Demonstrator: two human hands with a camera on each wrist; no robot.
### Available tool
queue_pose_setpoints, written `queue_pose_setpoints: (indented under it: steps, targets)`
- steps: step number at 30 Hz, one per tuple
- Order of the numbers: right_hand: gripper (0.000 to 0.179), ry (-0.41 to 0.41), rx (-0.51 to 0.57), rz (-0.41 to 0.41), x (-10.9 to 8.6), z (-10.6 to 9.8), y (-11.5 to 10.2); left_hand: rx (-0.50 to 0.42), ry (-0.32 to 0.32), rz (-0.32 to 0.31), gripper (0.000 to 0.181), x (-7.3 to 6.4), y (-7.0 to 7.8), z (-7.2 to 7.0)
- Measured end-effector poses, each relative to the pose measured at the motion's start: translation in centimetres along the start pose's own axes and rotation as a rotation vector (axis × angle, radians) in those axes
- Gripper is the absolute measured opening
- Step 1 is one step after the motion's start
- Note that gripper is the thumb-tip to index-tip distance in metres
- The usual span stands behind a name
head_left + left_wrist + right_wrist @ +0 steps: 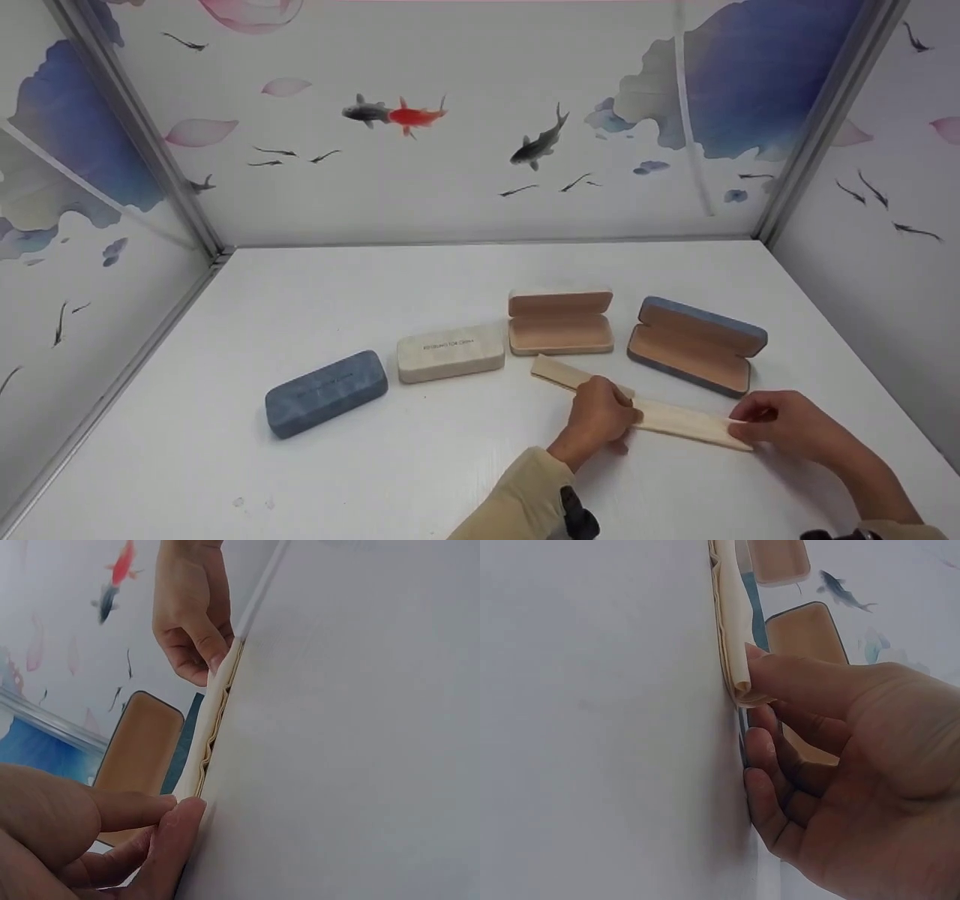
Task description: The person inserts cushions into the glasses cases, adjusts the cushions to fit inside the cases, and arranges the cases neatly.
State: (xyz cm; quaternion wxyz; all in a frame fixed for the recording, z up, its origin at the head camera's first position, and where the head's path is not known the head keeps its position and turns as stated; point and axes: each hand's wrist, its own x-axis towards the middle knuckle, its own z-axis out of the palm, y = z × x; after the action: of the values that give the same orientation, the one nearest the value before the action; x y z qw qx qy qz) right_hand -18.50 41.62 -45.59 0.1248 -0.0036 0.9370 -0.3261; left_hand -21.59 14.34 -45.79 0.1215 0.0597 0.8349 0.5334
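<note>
A cream cloth (686, 421), folded into a long flat strip, lies low over the white table, its folded layers showing along the edge in the left wrist view. My left hand (600, 412) pinches its left end between thumb and finger. At the other end my right hand (787, 426) pinches the cloth, thumb on one side and fingers curled. A second folded cream strip (562, 372) lies just beyond my left hand, partly hidden by it. Behind the cloth stand two glasses cases with raised lids and tan insides, a cream case (561, 334) and a blue case (690, 358).
Left of the hands, a closed cream glasses case (450, 352) and a closed blue glasses case (326, 394) lie on the table (360, 480). White panels printed with fish and leaves (480, 165) wall in the back and both sides.
</note>
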Motion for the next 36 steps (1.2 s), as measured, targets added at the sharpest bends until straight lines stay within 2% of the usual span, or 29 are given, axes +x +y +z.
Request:
queue_pose_setpoints:
  steps: [5,12,19,27,36]
  targets:
    - [0.025,0.004,0.029,-0.021,-0.3,-0.1,-0.3,0.015,-0.019,0.025,0.017,-0.2,0.3,-0.5]
    - [0.029,-0.022,0.125,-0.022,-0.4,-0.4,-1.4,-0.105,-0.048,-0.027,0.007,0.1,0.4,-1.6]
    - [0.035,0.028,0.163,-0.071,-0.1,-0.4,-2.8,-0.079,0.031,-0.017,0.008,0.9,0.0,-2.3]
    - [0.043,0.125,0.188,-0.069,0.8,-0.2,-4.4,-0.147,0.089,-0.043,0.007,1.5,-0.2,-4.0]
    - [0.048,0.269,0.282,-0.086,2.6,0.6,-7.4,-0.239,0.172,0.051,0.011,2.3,-0.5,-6.2]
